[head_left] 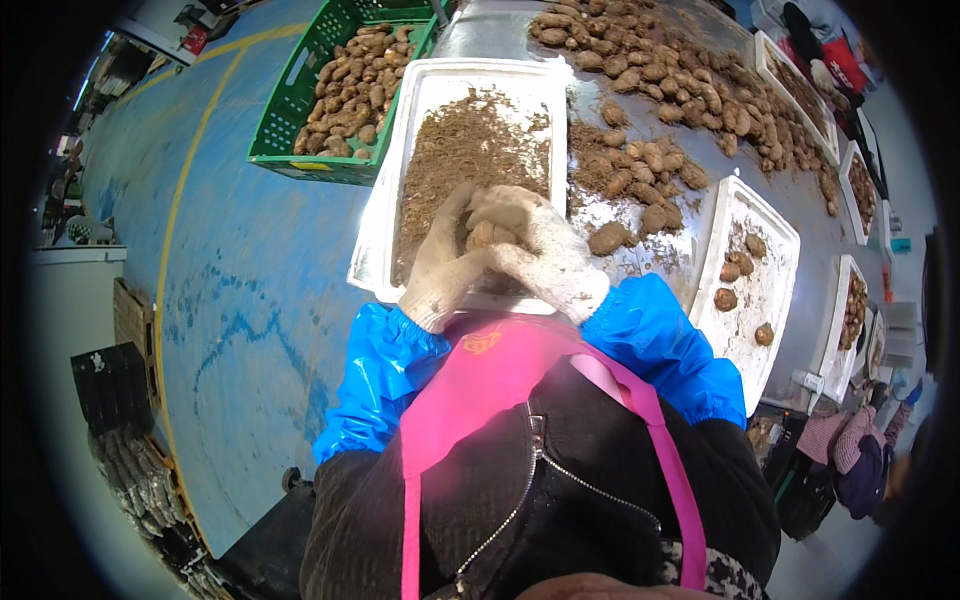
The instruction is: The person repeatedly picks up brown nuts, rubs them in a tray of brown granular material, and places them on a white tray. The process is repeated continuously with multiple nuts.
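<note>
Black jacket (600,490) nearest, pink apron (470,400) across it, and look: left hand (443,255) and right hand (540,240), both gloved, clasped together around one brown tuber (486,236), over the soil-strewn white tray (485,68), green crate (312,168) beyond, leftward!

V. bright o/all; glare on desk (660,258) & blue sleeves (655,335); R hand (540,245) near washed out, L hand (440,265) shadier; pink apron (480,395) hazy; pic edges dark, bent, soft.
</note>
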`<state>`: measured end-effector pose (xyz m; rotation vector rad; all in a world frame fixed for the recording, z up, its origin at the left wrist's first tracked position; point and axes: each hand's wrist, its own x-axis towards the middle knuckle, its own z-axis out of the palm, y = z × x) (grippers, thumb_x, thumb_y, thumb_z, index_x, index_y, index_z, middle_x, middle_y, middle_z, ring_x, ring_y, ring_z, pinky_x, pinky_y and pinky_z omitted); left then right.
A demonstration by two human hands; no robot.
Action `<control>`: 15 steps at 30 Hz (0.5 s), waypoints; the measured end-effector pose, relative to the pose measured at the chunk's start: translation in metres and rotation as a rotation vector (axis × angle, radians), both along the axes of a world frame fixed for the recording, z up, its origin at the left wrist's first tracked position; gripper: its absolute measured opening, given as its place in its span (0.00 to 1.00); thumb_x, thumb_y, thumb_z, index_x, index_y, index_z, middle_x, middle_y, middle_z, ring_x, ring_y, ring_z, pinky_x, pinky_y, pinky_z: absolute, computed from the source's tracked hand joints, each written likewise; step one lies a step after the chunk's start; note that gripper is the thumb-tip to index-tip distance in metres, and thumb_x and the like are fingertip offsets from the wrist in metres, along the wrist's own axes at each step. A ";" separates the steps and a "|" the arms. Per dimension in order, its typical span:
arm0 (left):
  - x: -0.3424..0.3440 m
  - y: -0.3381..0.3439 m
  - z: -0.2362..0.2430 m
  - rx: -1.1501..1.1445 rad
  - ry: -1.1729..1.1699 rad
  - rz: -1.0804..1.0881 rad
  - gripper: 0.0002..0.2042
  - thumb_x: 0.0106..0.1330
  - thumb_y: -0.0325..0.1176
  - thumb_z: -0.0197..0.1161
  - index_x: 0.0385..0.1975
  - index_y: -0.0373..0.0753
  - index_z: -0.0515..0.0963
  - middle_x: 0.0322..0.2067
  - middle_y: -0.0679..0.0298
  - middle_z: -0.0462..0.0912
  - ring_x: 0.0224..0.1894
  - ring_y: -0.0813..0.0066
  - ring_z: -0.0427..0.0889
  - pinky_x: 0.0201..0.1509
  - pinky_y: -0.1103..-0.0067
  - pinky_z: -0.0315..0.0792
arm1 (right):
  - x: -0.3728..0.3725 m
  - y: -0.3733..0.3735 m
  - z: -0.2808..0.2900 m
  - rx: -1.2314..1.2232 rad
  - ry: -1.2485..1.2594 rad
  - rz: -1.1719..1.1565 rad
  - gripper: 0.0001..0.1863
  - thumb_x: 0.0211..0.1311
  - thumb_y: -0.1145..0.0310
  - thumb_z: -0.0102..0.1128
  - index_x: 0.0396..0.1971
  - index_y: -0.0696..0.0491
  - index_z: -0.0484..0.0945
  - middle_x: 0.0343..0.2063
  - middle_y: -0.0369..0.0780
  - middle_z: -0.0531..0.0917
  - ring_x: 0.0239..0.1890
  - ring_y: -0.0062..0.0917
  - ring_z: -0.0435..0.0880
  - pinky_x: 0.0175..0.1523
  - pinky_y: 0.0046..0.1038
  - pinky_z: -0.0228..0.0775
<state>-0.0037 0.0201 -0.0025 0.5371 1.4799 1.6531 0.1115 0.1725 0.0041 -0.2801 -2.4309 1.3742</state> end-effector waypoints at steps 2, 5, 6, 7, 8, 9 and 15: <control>0.004 0.002 0.003 -0.010 -0.012 -0.026 0.43 0.61 0.24 0.61 0.80 0.31 0.51 0.69 0.45 0.70 0.71 0.59 0.72 0.76 0.71 0.64 | 0.002 0.003 -0.006 0.140 0.039 -0.048 0.18 0.66 0.60 0.65 0.50 0.54 0.84 0.57 0.49 0.83 0.66 0.45 0.77 0.72 0.42 0.67; 0.006 0.001 0.008 -0.021 -0.038 -0.051 0.43 0.63 0.23 0.61 0.80 0.31 0.50 0.62 0.50 0.75 0.65 0.64 0.76 0.72 0.72 0.69 | -0.002 0.016 -0.008 0.109 -0.143 -0.173 0.15 0.70 0.60 0.63 0.47 0.53 0.85 0.48 0.48 0.85 0.58 0.44 0.81 0.66 0.42 0.71; 0.006 0.000 0.010 -0.031 -0.090 -0.041 0.43 0.64 0.23 0.62 0.80 0.31 0.49 0.60 0.52 0.76 0.64 0.65 0.78 0.71 0.72 0.70 | -0.005 0.022 -0.006 0.053 -0.204 -0.213 0.14 0.71 0.59 0.62 0.47 0.53 0.85 0.45 0.48 0.85 0.55 0.44 0.83 0.64 0.43 0.73; 0.005 0.000 0.012 -0.049 -0.044 -0.041 0.44 0.64 0.24 0.63 0.80 0.33 0.50 0.61 0.50 0.76 0.65 0.64 0.77 0.71 0.71 0.70 | -0.004 0.027 -0.003 -0.015 -0.203 -0.289 0.16 0.73 0.56 0.60 0.44 0.54 0.85 0.42 0.49 0.85 0.49 0.44 0.84 0.59 0.44 0.74; 0.005 -0.001 0.014 -0.089 -0.008 -0.032 0.44 0.64 0.25 0.64 0.81 0.34 0.50 0.62 0.49 0.75 0.65 0.63 0.77 0.72 0.70 0.69 | -0.002 0.033 0.001 -0.051 -0.294 -0.344 0.17 0.73 0.55 0.61 0.44 0.55 0.85 0.42 0.49 0.85 0.49 0.44 0.84 0.58 0.44 0.75; 0.004 -0.001 0.015 -0.129 0.025 -0.022 0.45 0.63 0.25 0.66 0.81 0.36 0.50 0.64 0.48 0.75 0.66 0.62 0.76 0.72 0.68 0.69 | -0.001 0.036 0.004 -0.024 -0.302 -0.342 0.17 0.73 0.55 0.61 0.44 0.56 0.84 0.43 0.50 0.86 0.51 0.44 0.84 0.59 0.43 0.75; 0.000 0.001 0.009 -0.206 0.180 -0.043 0.46 0.63 0.27 0.66 0.81 0.36 0.50 0.62 0.50 0.77 0.64 0.63 0.77 0.72 0.69 0.68 | 0.007 0.015 0.009 -0.653 -0.047 -0.007 0.13 0.73 0.63 0.62 0.46 0.56 0.85 0.50 0.49 0.86 0.61 0.44 0.81 0.68 0.39 0.73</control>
